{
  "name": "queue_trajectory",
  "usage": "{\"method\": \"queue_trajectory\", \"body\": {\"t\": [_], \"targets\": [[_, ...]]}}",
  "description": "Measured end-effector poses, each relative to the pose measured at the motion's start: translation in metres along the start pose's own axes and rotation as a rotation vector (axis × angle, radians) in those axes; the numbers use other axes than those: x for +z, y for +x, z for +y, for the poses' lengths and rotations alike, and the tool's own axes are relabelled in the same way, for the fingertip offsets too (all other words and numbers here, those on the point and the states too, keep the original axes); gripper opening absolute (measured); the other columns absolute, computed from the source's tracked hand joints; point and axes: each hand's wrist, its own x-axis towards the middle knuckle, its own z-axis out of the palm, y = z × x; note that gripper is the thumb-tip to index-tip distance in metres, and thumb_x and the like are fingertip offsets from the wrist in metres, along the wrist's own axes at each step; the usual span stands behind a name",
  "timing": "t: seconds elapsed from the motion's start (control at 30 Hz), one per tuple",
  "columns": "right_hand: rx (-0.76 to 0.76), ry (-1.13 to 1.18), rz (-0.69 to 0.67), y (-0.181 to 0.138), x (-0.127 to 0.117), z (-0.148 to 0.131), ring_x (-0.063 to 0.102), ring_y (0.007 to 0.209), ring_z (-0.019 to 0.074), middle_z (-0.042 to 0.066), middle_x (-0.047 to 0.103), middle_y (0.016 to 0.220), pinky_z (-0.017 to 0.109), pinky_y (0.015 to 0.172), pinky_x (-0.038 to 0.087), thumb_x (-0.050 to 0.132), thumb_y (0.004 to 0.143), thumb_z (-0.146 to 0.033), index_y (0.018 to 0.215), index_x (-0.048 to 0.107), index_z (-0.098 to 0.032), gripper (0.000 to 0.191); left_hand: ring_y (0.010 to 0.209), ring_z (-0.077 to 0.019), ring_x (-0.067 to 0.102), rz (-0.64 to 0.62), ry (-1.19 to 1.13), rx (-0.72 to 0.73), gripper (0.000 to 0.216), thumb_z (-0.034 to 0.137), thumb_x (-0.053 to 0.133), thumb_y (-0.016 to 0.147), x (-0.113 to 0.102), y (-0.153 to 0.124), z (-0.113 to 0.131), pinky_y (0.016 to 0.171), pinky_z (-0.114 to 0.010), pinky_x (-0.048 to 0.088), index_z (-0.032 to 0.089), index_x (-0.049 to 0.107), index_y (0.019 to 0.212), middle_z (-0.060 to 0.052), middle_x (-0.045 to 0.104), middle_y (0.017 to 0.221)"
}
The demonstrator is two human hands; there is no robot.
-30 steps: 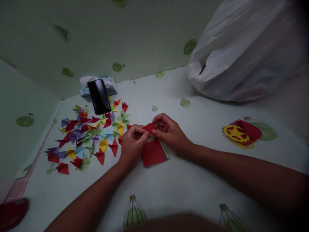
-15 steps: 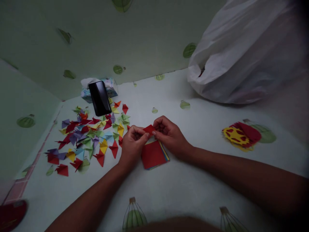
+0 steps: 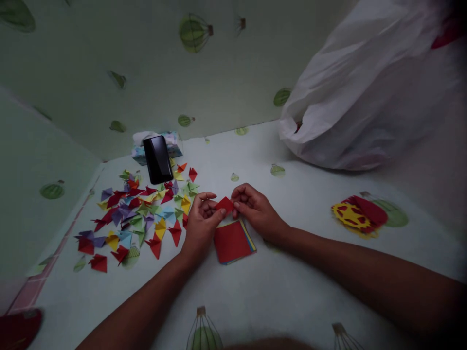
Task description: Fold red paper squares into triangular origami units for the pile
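A small folded piece of red paper (image 3: 224,204) is held up between my two hands. My left hand (image 3: 203,218) pinches its left side, with the thumb on top. At the right corner, the fingertips of my right hand (image 3: 255,208) are closed on the same paper. Just below it lies a stack of square paper sheets (image 3: 234,241), red on top with blue and yellow edges showing. To the left of my left hand spreads a pile of folded paper pieces (image 3: 136,214) in red, purple, green, yellow, blue and orange.
A black phone (image 3: 158,159) leans on a tissue box (image 3: 176,143) behind the pile. A large white plastic bag (image 3: 339,102) stands at the back right. Yellow and red paper cutouts (image 3: 352,215) lie to the right. A dark red object (image 3: 20,329) sits at the lower left.
The view has shifted, so the scene sits a little lower. The red paper now shows as a fuller diamond, and my left index finger has lifted off it.
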Motion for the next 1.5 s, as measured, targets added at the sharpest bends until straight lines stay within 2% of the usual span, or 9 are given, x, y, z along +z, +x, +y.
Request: {"method": "queue_trajectory", "body": {"t": [0.17,0.3,0.4,0.73,0.97,1.13,1.37,1.5], "targets": [[0.051,0.071,0.039,0.0003,-0.0004,-0.0014,0.057,0.063,0.0119,-0.003,0.060,0.074,0.029,0.066,0.045,0.054,0.092,-0.031,0.095,0.054,-0.020,0.011,0.070,-0.0104,0.060,0.051,-0.015,0.025,0.038,0.020,0.076,0.073,0.0006,-0.0016,0.0003,0.068,-0.022,0.046,0.021,0.054,0.104,0.005,0.061,0.075],[0.116,0.028,-0.005,-0.0005,0.0012,-0.0027,0.053,0.056,0.0109,-0.004,0.058,0.063,0.026,0.058,0.041,0.063,0.087,-0.036,0.084,0.058,-0.018,0.018,0.069,-0.0104,0.060,0.045,-0.034,0.032,0.039,0.022,0.078,0.072,0.0014,-0.0023,0.0002,0.068,-0.022,0.046,0.021,0.054,0.103,0.005,0.060,0.074],[0.146,0.020,-0.005,-0.0010,0.0019,-0.0034,0.049,0.052,0.0097,-0.004,0.057,0.062,0.025,0.055,0.039,0.067,0.083,-0.036,0.075,0.058,-0.018,0.021,0.068,-0.0105,0.060,0.043,-0.010,0.027,0.039,0.024,0.078,0.072,0.0016,-0.0028,0.0000,0.066,-0.022,0.046,0.021,0.054,0.102,0.006,0.059,0.074],[0.108,-0.086,-0.005,0.0009,-0.0025,-0.0085,0.050,0.052,0.0099,-0.003,0.058,0.064,0.026,0.055,0.039,0.057,0.088,-0.031,0.073,0.055,-0.018,0.019,0.065,-0.0122,0.064,-0.015,-0.028,0.004,0.033,0.024,0.076,0.075,0.0003,-0.0028,0.0038,0.067,-0.024,0.050,0.020,0.055,0.101,0.004,0.064,0.068],[0.112,-0.064,0.025,0.0003,-0.0018,-0.0060,0.048,0.053,0.0097,-0.003,0.057,0.064,0.026,0.055,0.039,0.059,0.087,-0.032,0.074,0.055,-0.018,0.020,0.067,-0.0129,0.066,-0.030,0.002,0.046,0.030,0.026,0.075,0.077,-0.0017,-0.0015,0.0009,0.069,-0.025,0.051,0.020,0.057,0.100,0.003,0.064,0.071],[0.115,-0.001,-0.018,-0.0006,-0.0013,-0.0081,0.049,0.054,0.0101,-0.002,0.061,0.065,0.026,0.057,0.040,0.062,0.087,-0.035,0.075,0.056,-0.018,0.022,0.065,-0.0124,0.065,-0.030,0.001,0.064,0.029,0.025,0.075,0.077,-0.0017,-0.0017,-0.0002,0.067,-0.024,0.051,0.020,0.057,0.099,0.004,0.065,0.069],[0.097,0.007,0.013,-0.0002,-0.0013,-0.0080,0.047,0.054,0.0095,-0.005,0.055,0.059,0.025,0.056,0.037,0.064,0.085,-0.034,0.074,0.057,-0.017,0.021,0.067,-0.0114,0.067,-0.053,-0.040,0.084,0.024,0.028,0.071,0.083,-0.0017,-0.0035,0.0009,0.071,-0.024,0.052,0.019,0.057,0.101,0.003,0.068,0.072],[0.093,-0.004,0.017,-0.0001,-0.0019,-0.0061,0.048,0.054,0.0093,-0.004,0.057,0.061,0.025,0.056,0.037,0.064,0.085,-0.033,0.075,0.057,-0.017,0.020,0.073,-0.0116,0.067,-0.040,-0.033,0.087,0.030,0.026,0.076,0.078,-0.0012,-0.0035,0.0011,0.073,-0.023,0.052,0.019,0.059,0.101,0.001,0.068,0.080]]}}
